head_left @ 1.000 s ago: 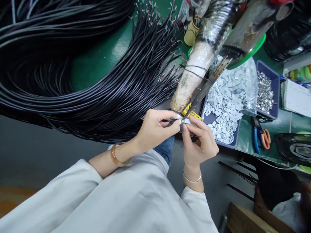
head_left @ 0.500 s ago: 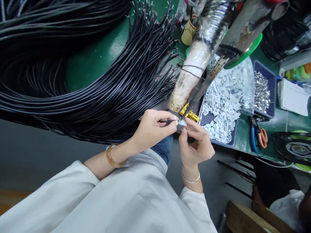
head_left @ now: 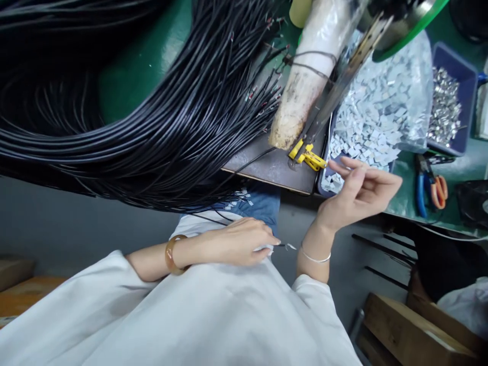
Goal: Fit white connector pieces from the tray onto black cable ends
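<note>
Low in front of my white top, my left hand (head_left: 242, 241) is closed on a black cable (head_left: 281, 245). The cable's end, with a small pale tip, sticks out to the right past the fingertips. My right hand (head_left: 360, 193) is raised over the near edge of a dark blue tray (head_left: 327, 185), palm partly up and fingers apart, with nothing visible in it. Small white pieces (head_left: 373, 145) are heaped in that tray. Just left of the right fingertips sits a yellow clip (head_left: 308, 155) at the foot of a metal bar.
A thick bundle of black cables (head_left: 183, 127) curves over the green table (head_left: 129, 86). A white wrapped post (head_left: 301, 96) stands behind the clip. Farther right are a bin (head_left: 463, 127) of metal parts (head_left: 444, 104) and pliers (head_left: 430, 188). Cable ends with white tips (head_left: 240, 198) hang at the table's edge.
Both hands were together beside the yellow clip. My left hand has drawn the cable down toward my body; my right hand has moved right to the tray and spread its fingers.
</note>
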Demonstrator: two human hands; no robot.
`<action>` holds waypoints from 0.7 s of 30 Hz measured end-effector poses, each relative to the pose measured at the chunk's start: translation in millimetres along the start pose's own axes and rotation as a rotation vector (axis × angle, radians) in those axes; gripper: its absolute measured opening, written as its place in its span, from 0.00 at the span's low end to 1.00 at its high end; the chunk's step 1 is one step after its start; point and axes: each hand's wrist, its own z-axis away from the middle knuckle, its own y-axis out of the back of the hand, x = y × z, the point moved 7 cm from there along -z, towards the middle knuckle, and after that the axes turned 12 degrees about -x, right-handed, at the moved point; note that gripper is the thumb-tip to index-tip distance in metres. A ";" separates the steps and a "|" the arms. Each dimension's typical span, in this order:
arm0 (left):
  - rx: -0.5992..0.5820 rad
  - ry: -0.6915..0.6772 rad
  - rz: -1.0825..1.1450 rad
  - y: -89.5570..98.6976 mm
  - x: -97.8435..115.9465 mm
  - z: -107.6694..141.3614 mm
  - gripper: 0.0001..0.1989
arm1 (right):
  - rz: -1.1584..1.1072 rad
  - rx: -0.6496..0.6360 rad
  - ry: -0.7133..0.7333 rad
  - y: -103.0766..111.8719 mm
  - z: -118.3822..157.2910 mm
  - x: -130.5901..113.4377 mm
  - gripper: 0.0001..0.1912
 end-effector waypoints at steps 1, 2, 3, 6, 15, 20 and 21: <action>-0.070 0.017 -0.032 -10.6 -6.1 1.4 0.13 | 0.039 -0.005 -0.002 0.6 -0.5 3.3 0.04; -0.106 0.067 -0.060 -17.0 -15.4 2.4 0.15 | 0.081 -0.016 0.006 0.4 -0.5 5.0 0.04; -0.114 0.158 -0.101 -19.3 -28.0 3.2 0.17 | 0.117 -0.025 0.019 -0.1 0.1 5.6 0.03; -0.090 0.538 -0.351 -9.4 -72.4 6.8 0.19 | 0.126 -0.033 0.024 -1.2 2.5 6.6 0.04; 0.005 0.785 -0.310 -4.9 -160.2 -6.7 0.16 | 0.014 -0.089 -0.099 1.4 5.2 17.0 0.07; 0.089 0.678 -0.083 -10.9 -164.4 -1.0 0.15 | -0.009 -0.099 -0.091 1.4 6.9 19.7 0.06; 0.105 0.642 -0.016 -11.6 -163.1 0.9 0.15 | -0.007 -0.105 -0.095 0.9 7.1 20.3 0.06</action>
